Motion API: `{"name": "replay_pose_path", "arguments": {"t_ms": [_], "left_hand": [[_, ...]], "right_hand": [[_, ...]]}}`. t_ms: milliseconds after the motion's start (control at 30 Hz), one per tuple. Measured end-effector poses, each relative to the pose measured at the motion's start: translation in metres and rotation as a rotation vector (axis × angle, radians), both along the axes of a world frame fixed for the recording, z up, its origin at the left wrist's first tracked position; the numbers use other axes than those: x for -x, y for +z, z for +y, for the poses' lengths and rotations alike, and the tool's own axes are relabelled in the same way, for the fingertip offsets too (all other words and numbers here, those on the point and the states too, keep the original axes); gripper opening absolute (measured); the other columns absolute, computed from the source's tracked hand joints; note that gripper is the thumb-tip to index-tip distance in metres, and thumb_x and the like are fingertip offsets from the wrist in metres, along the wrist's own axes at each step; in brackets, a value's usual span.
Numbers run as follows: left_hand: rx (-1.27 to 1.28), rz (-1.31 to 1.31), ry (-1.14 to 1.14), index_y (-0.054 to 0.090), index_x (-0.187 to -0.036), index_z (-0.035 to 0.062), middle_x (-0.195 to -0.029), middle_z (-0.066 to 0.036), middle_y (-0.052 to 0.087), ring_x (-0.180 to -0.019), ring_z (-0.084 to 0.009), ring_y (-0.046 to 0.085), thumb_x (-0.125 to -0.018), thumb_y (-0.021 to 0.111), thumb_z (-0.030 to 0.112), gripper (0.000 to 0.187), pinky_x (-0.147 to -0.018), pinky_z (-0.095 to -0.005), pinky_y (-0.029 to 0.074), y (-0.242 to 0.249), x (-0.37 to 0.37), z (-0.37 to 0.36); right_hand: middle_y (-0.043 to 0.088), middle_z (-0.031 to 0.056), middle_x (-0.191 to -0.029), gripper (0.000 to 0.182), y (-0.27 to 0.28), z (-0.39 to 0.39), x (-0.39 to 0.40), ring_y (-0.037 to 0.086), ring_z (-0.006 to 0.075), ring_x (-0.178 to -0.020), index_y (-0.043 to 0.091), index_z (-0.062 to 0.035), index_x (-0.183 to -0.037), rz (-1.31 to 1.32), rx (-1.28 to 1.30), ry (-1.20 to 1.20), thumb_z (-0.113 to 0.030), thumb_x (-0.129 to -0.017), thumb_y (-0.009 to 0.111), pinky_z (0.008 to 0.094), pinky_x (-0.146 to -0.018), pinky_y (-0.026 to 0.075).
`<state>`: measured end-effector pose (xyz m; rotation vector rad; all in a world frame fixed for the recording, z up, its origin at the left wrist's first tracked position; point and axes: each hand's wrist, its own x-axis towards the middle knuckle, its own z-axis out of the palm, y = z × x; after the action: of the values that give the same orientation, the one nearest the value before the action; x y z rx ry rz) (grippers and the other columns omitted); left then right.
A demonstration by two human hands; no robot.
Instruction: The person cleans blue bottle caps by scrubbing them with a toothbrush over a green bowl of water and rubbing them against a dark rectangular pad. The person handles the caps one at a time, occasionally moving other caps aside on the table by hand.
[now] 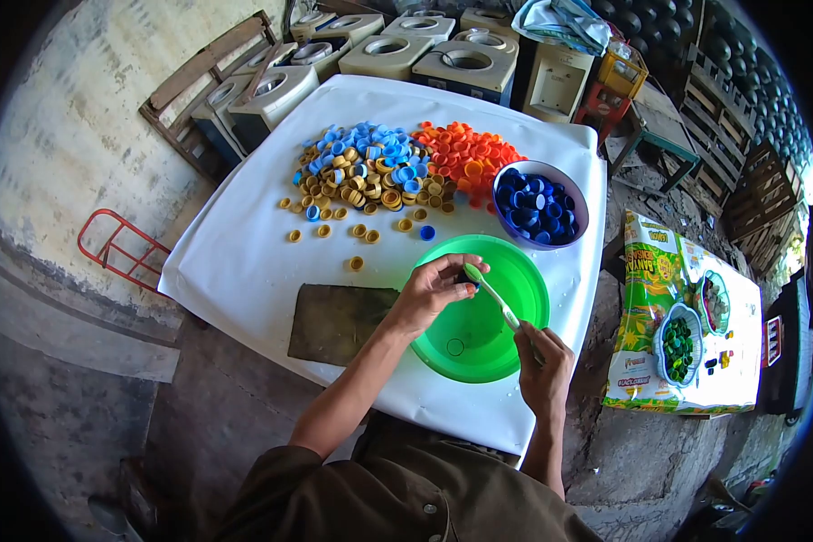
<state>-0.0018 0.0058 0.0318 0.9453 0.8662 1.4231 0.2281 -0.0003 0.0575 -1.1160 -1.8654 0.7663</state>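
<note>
Over a green basin (535,282) on the white-covered table, my right hand (544,369) grips the handle of a green-and-white toothbrush (499,303). The brush head reaches up to the fingertips of my left hand (432,294). Those fingers are pinched on a small dark blue bottle cap, mostly hidden by them. Shallow water appears to lie in the basin, with a ring-shaped thing (456,347) near its bottom. Right behind the basin stands a bowl (580,203) full of dark blue bottle caps (540,210). A dark flat mat (334,323) lies beside my left forearm.
Light blue caps (366,142), gold caps (361,185) and orange caps (465,149) are heaped toward the table's back. One blue cap (427,233) lies near the basin. At right, a low covered table (637,361) bears a basket of green caps (677,348). Old dispensers (388,56) stand behind.
</note>
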Motion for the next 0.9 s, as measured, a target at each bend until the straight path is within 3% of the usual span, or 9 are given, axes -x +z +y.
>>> {"name": "replay_pose_path", "arguments": {"t_ms": [433,633,700,767,900], "left_hand": [[0.012,-0.316,0.092,0.058,-0.130,-0.0054,-0.118,-0.010,0.065,-0.106,-0.0167,0.061,-0.098,0.047,-0.005,0.034,-0.090,-0.0329,0.052,-0.019,-0.003,0.005],[0.067,-0.293,0.055,0.055,-0.135,-0.0034,-0.104,-0.008,0.062,-0.092,-0.0165,0.062,-0.097,0.046,-0.007,0.039,-0.084,-0.0306,0.054,-0.003,-0.008,0.003],[0.092,-0.205,0.044,0.051,-0.139,-0.0020,-0.104,-0.010,0.062,-0.087,-0.0164,0.062,-0.096,0.045,-0.008,0.044,-0.079,-0.0295,0.054,-0.003,-0.014,0.004],[0.046,-0.186,0.033,0.048,-0.141,-0.0014,-0.104,-0.010,0.062,-0.088,-0.0164,0.062,-0.096,0.045,-0.009,0.046,-0.079,-0.0299,0.054,-0.005,-0.015,0.005],[0.033,-0.243,0.108,0.044,-0.144,-0.0004,-0.123,-0.015,0.060,-0.094,-0.0176,0.062,-0.095,0.046,-0.008,0.050,-0.082,-0.0305,0.053,-0.008,0.001,0.012]], "right_hand": [[0.060,0.0117,-0.069,0.019,-0.001,-0.003,-0.004,0.055,0.0180,-0.056,0.073,0.0027,-0.108,0.067,0.044,-0.013,0.000,-0.089,0.069,0.0322,-0.053,0.040],[0.060,0.0121,-0.069,0.019,-0.003,-0.004,0.007,0.056,0.0181,-0.057,0.072,0.0025,-0.109,0.054,0.078,-0.013,0.000,-0.090,0.068,0.0314,-0.053,0.041],[0.060,0.0129,-0.069,0.019,-0.002,-0.003,0.013,0.055,0.0190,-0.056,0.072,0.0022,-0.109,0.025,0.043,-0.040,-0.001,-0.091,0.068,0.0317,-0.053,0.042],[0.054,0.0087,-0.068,0.020,-0.006,-0.001,0.016,0.048,0.0134,-0.057,0.072,0.0036,-0.110,0.079,0.028,-0.051,-0.003,-0.092,0.067,0.0307,-0.053,0.035],[0.055,0.0085,-0.067,0.019,-0.008,-0.002,0.010,0.047,0.0122,-0.057,0.072,0.0045,-0.109,0.106,0.051,0.002,-0.001,-0.091,0.067,0.0305,-0.052,0.034]]}}
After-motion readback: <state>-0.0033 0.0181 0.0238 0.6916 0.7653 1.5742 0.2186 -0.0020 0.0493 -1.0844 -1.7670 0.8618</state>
